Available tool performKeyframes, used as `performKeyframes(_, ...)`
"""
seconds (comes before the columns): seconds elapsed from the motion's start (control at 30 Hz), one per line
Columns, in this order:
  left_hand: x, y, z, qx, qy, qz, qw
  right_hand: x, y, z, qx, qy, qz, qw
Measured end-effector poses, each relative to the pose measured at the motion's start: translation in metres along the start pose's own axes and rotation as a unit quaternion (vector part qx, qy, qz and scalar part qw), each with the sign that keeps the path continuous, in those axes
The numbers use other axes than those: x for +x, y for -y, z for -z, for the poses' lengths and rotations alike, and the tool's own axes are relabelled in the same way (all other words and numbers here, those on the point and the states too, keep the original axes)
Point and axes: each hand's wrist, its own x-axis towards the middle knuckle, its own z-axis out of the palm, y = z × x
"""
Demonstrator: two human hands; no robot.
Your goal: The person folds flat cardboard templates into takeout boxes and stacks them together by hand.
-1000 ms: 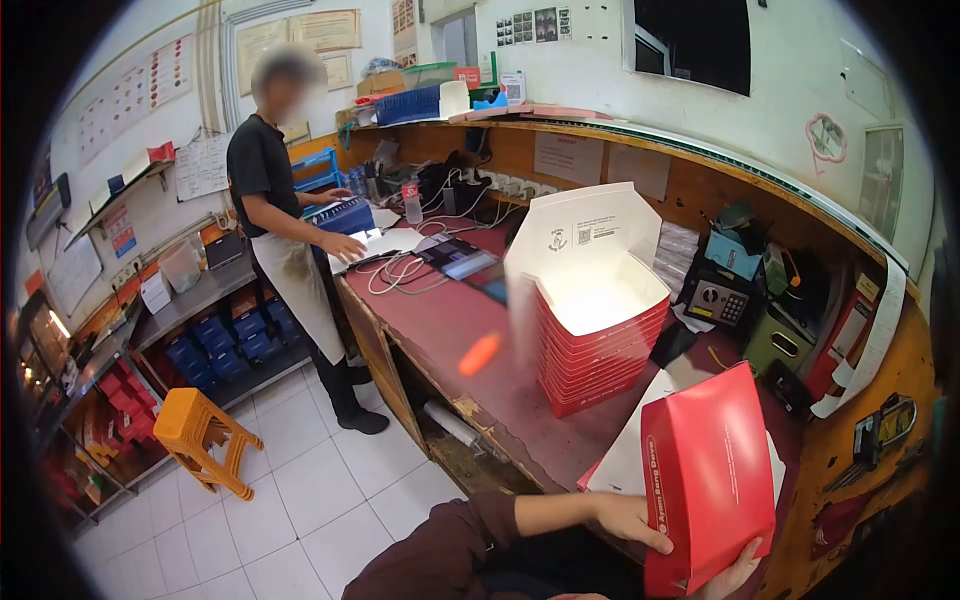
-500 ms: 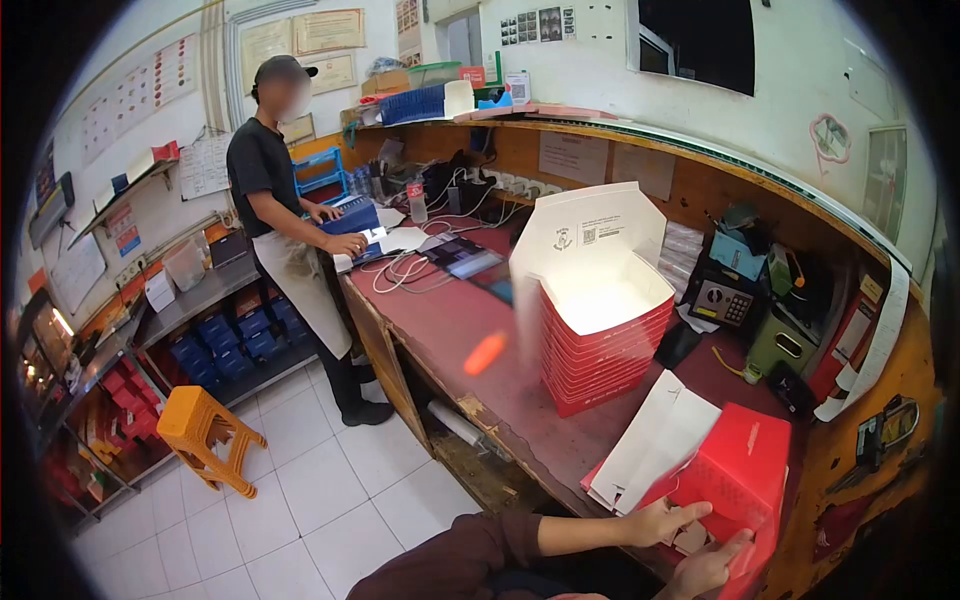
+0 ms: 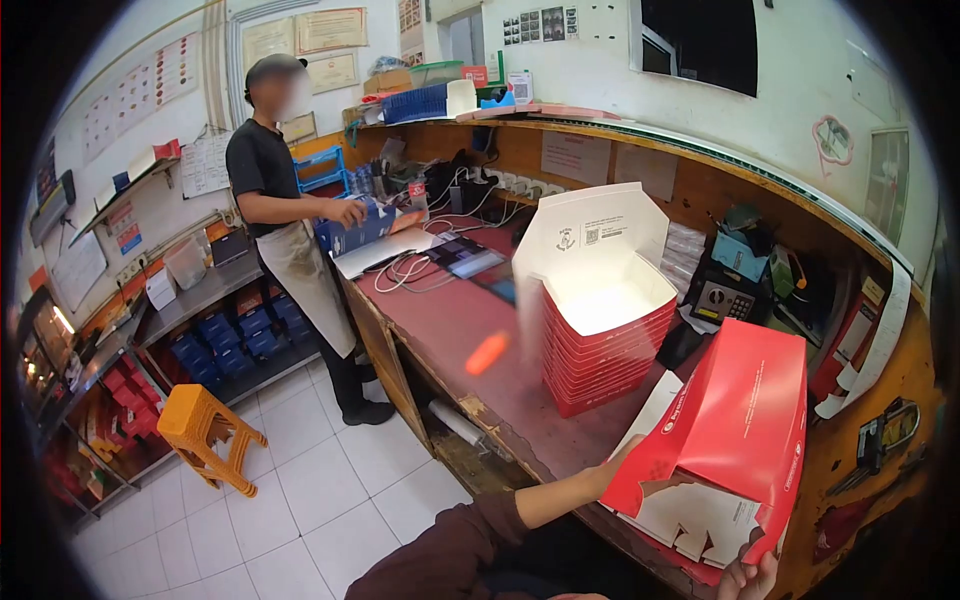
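Note:
A partly folded red box [image 3: 740, 400] is tilted over the near right end of the table. My right hand [image 3: 748, 575] grips its lower right flap with the fingers closed. My left hand [image 3: 612, 474] reaches behind the box's left flap, so its fingers are hidden. Beneath the box lie flat white-and-red cardboard sheets [image 3: 652, 408]. Beyond them stands a tall stack of nested red boxes [image 3: 605, 350], white inside, the top one with its lid raised.
Across the maroon table [image 3: 430, 315], a person [image 3: 270, 180] handles a blue box [image 3: 355, 228]. A safe [image 3: 722, 302] stands behind the stack. An orange stool [image 3: 205, 430] is on the tiled floor. Cables and a bottle lie toward the far end.
The red box has turned and lifted, its flaps now spread. My left hand has gone behind a flap; my right hand moved to the lower right corner. The other person has raised the blue box.

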Motion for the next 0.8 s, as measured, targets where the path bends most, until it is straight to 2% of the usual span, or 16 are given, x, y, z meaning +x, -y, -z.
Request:
performKeyframes(0.07, -0.007, 0.001, -0.007, -0.185, 0.033, 0.044, 0.981, 0.011, -0.005, -0.041, -0.067, -0.099, 0.035, 0.992)
performKeyframes(0.1, -0.01, -0.004, -0.012, -0.185, 0.033, 0.045, 0.981, 0.026, -0.032, -0.061, -0.238, -0.222, 0.266, 0.907)
performKeyframes(0.13, -0.012, -0.014, -0.02, -0.261, 0.013, 0.06, 0.964, 0.031, -0.048, -0.054, -0.237, -0.222, 0.267, 0.908)
performKeyframes(0.17, -0.017, -0.019, -0.029, -0.335, -0.005, 0.074, 0.939, 0.036, -0.063, -0.043, -0.36, -0.28, 0.322, 0.83)
performKeyframes(0.2, -0.026, -0.018, -0.042, -0.336, -0.004, 0.074, 0.939, 0.04, -0.076, -0.038, -0.475, -0.33, 0.368, 0.728)
performKeyframes(0.27, -0.041, -0.012, -0.069, -0.429, 0.004, 0.082, 0.899, 0.049, -0.099, -0.043, -0.275, -0.268, 0.403, 0.831)
performKeyframes(0.3, -0.046, -0.006, -0.079, -0.46, 0.006, 0.085, 0.884, 0.053, -0.098, -0.067, -0.21, -0.244, 0.379, 0.867)
performKeyframes(0.33, -0.05, 0.007, -0.082, -0.357, 0.049, 0.116, 0.925, 0.053, -0.093, -0.062, -0.209, -0.245, 0.38, 0.867)
performKeyframes(0.4, -0.046, 0.003, -0.078, -0.25, 0.092, 0.144, 0.953, 0.055, -0.08, -0.052, -0.162, -0.297, 0.295, 0.893)
performKeyframes(0.5, -0.033, -0.018, -0.069, -0.286, -0.049, 0.024, 0.957, 0.059, -0.095, -0.059, -0.117, -0.258, 0.279, 0.917)
performKeyframes(0.57, -0.021, -0.027, -0.048, -0.365, 0.119, 0.282, 0.879, 0.066, -0.096, -0.07, -0.079, -0.26, 0.259, 0.927)
performKeyframes(0.6, -0.021, -0.024, -0.048, -0.364, 0.12, 0.281, 0.88, 0.065, -0.093, -0.064, -0.079, -0.259, 0.259, 0.927)
performKeyframes(0.67, -0.023, -0.009, -0.046, -0.262, 0.101, 0.196, 0.94, 0.066, -0.089, -0.048, -0.069, -0.246, 0.23, 0.939)
performKeyframes(0.73, -0.023, -0.002, -0.048, -0.356, 0.119, 0.205, 0.904, 0.068, -0.086, -0.057, -0.076, -0.265, 0.272, 0.922)
performKeyframes(0.77, -0.026, 0.002, -0.048, -0.613, 0.084, 0.227, 0.752, 0.069, -0.085, -0.054, -0.1, -0.254, 0.295, 0.916)
performKeyframes(0.8, -0.024, 0.0, -0.042, -0.813, 0.042, 0.229, 0.533, 0.068, -0.084, -0.051, -0.124, -0.243, 0.319, 0.908)
